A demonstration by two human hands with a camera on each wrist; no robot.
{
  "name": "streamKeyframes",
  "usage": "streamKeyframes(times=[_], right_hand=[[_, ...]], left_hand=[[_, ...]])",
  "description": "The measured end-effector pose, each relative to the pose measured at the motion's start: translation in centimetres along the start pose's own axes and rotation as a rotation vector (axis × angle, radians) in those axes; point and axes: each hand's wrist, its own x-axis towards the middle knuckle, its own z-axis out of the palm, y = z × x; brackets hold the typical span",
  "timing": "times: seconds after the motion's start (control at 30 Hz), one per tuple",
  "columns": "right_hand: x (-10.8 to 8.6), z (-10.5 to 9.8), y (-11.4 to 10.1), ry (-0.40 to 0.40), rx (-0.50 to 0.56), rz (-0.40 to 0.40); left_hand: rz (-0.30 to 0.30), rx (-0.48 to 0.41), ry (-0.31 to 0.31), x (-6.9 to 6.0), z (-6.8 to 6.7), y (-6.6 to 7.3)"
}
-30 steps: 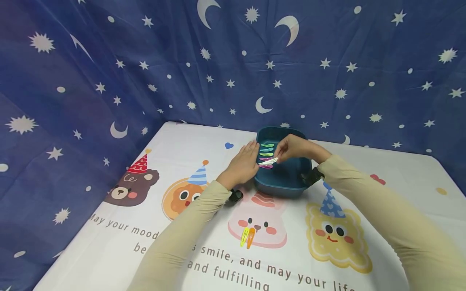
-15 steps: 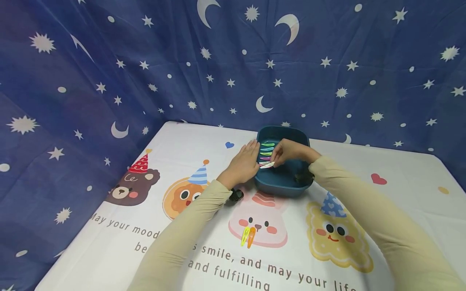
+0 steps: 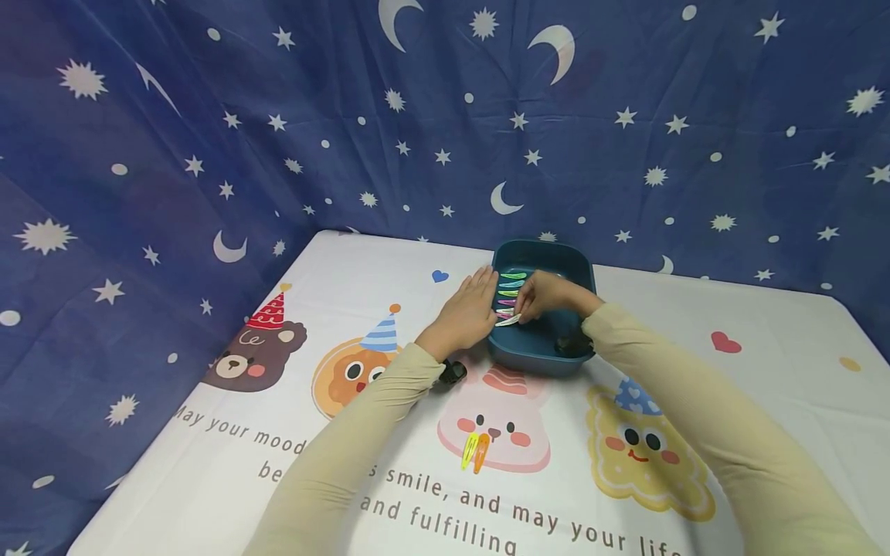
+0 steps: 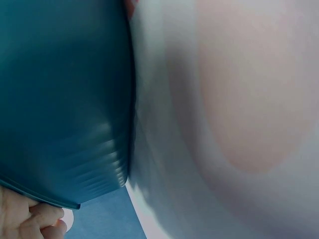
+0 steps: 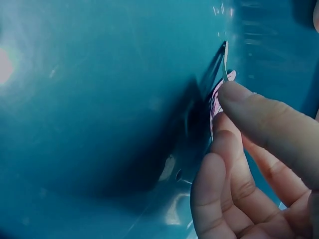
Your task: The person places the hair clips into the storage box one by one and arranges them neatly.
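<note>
A white snap hair clip (image 3: 508, 320) is pinched between the thumb and fingers of my right hand (image 3: 545, 295), low inside the dark teal bin (image 3: 535, 361). In the right wrist view the thin clip (image 5: 226, 59) is seen edge-on near the bin's floor, beside a pink hair clip (image 5: 217, 99) partly hidden by the fingers. Along the bin's left side lies a row of clips, among them a green clip (image 3: 513, 276), a blue clip (image 3: 511, 285) and a purple-pink clip (image 3: 507, 303). My left hand (image 3: 467, 313) rests with straight fingers against the bin's left rim.
A yellow hair clip (image 3: 470, 450) and an orange hair clip (image 3: 481, 453) lie side by side on the printed white tablecloth (image 3: 389, 259), in front of the bin. Behind the table hangs a blue curtain (image 3: 389, 139) with stars and moons.
My right hand has moved left and down into the bin, bringing the white clip from above the row to its near end. The left hand has stayed at the rim.
</note>
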Motion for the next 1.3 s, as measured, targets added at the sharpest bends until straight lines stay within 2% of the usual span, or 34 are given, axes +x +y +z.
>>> streamKeyframes(times=[0.17,0.37,0.53,0.8,1.13,1.3], right_hand=[[-0.1,0.1,0.1,0.006,-0.003,0.019],[-0.2,-0.4,0.8,-0.052,0.051,-0.016],[-0.8,-0.5,0.0,-0.046,0.067,0.045],[-1.2,-1.2,0.0,-0.057,0.098,0.060],[-2.1,-2.5,0.1,-0.132,0.222,-0.027],[-2.9,-3.0,-0.8,-0.176,0.274,-0.087]], left_hand=[[0.003,-0.003,0.002,0.0,0.0,0.0],[-0.005,-0.023,-0.003,0.0,0.0,0.0],[-0.012,-0.032,-0.002,-0.1,-0.1,0.1],[-0.001,-0.015,0.000,0.0,-0.1,0.1],[0.011,-0.008,0.009,0.0,0.0,0.1],[0.011,-0.014,0.010,-0.1,0.0,0.0]])
